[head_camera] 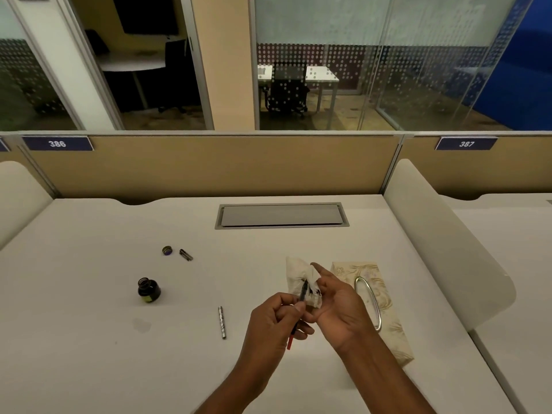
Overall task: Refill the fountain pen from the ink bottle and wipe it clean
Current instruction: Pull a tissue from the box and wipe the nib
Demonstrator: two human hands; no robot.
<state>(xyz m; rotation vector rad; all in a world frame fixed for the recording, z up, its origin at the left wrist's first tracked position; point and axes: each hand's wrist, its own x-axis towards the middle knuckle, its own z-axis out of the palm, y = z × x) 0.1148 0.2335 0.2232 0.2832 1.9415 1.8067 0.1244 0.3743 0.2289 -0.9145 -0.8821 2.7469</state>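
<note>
**What Things Are Made Of**

The desk (89, 294) is smooth, matt and white. At 9 o'clock from the hands, the ink bottle (148, 290) looks like dark, shiny glass. Its cap (167, 250) lies at 11 o'clock, next to a small shiny metal piece (185, 254). The pen barrel (222, 322) is shiny silver metal. The tissue (301, 279) is thin, soft, crumpled white paper with black ink spots. The tissue box (385, 312), at 3 o'clock, has a flowery, slightly glossy cover with a shiny oval rim. The hatch (282, 215) at 12 o'clock is dull grey metal.
</note>
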